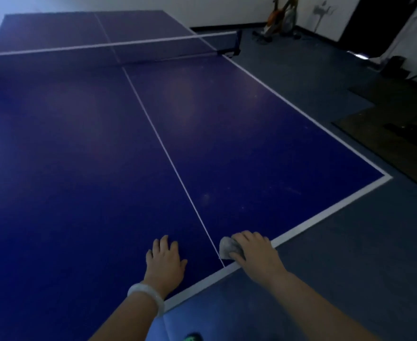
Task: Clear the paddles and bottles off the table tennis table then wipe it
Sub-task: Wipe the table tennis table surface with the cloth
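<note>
Wiping appears to be the step in hand: no paddles or bottles are seen on the dark blue table tennis table (227, 124). A crumpled grey cloth (228, 247) is gripped under the curled fingers of the right hand (254, 252) at the near edge, beside the white centre line. The left hand (164, 260) is laid flat, fingers spread, just left of that line. Even pressure and overlapping strokes toward the net (118, 49) would be advised, with faint smudges near the near right corner covered.
</note>
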A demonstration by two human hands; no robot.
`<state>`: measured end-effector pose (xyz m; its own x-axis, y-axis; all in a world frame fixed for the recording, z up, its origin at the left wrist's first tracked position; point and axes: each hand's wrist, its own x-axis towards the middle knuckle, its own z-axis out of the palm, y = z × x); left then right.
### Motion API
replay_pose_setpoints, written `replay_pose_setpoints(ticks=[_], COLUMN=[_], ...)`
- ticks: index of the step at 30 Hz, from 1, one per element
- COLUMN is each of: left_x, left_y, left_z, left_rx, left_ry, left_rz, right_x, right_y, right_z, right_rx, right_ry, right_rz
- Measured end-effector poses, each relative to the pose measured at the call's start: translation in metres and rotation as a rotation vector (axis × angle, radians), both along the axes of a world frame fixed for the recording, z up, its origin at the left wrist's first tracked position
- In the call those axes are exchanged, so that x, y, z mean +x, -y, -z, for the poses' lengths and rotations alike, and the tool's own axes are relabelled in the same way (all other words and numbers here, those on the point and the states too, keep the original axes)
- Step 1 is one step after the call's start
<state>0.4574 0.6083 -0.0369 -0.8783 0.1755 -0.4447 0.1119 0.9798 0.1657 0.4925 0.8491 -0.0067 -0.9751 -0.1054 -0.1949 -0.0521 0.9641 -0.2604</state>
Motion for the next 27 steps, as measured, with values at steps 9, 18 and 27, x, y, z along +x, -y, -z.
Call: replay_pose_setpoints(ticks=[9,18,27], left_x=[0.015,0.006,0.007], left_y=[-0.023,-0.063,-0.073], left_z=[0.007,0.039,0.073], left_rx=[-0.021,-0.020,-0.124], left_ry=[-0.041,-0.193,-0.348], left_rz=[-0.358,-0.686,-0.754], right_x=[-0.041,-0.042,-0.123], right_y=[-0.033,-0.036,-0.021], right_z=[0.041,0.080,0.093], right_rx=[0.164,0.139,0.182], right_ry=[0.012,-0.067,-0.149], right_rz=[-0.402,-0.558,-0.806])
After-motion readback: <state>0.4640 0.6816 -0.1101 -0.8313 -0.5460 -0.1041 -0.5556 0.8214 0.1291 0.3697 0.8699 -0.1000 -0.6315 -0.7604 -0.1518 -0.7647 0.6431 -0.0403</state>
